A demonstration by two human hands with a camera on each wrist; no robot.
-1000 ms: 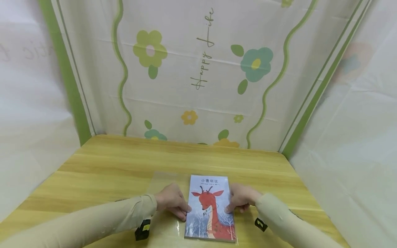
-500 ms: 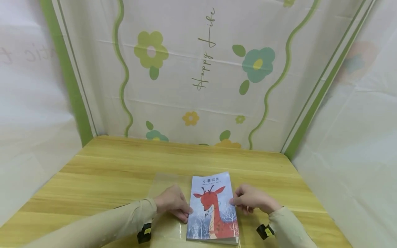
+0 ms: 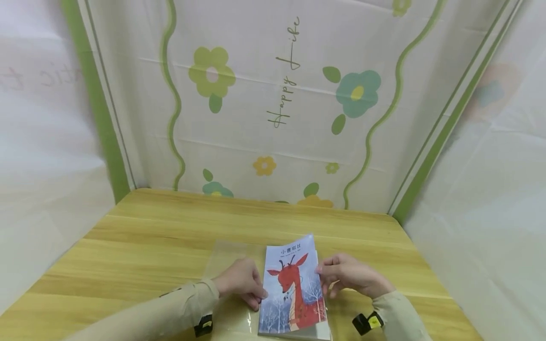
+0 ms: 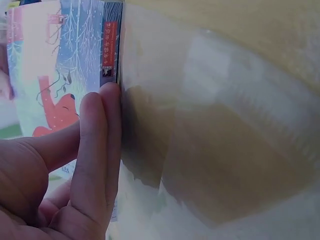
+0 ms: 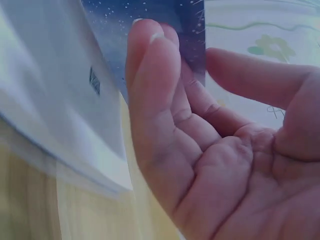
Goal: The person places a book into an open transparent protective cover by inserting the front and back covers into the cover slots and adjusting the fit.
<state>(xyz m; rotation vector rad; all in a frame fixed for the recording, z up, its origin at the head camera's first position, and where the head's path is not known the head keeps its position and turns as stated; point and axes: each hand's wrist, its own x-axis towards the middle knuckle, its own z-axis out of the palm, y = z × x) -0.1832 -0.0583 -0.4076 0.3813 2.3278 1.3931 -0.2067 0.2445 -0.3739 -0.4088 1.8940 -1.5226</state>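
A paperback book (image 3: 290, 293) with a red deer on its pale blue cover lies at the table's front middle. My left hand (image 3: 243, 282) holds its spine side, thumb on the cover and fingers along the spine (image 4: 110, 45). At the right edge, my right hand (image 3: 351, 274) pinches the front cover between thumb and fingers. That cover is bent up, with white pages showing below its lower edge. In the right wrist view, a speckled dark blue face of the cover (image 5: 192, 25) shows behind my fingertips, beside a white page (image 5: 65, 95).
A clear plastic sheet (image 3: 228, 251) lies on the wood-grain table (image 3: 149, 246), left of the book and partly under it. White cloth walls enclose the table; the back one (image 3: 256, 137) bears printed flowers.
The front cover's right side has risen off the pages, and my right hand has turned and shifted slightly right with it. My left hand stays at the spine.
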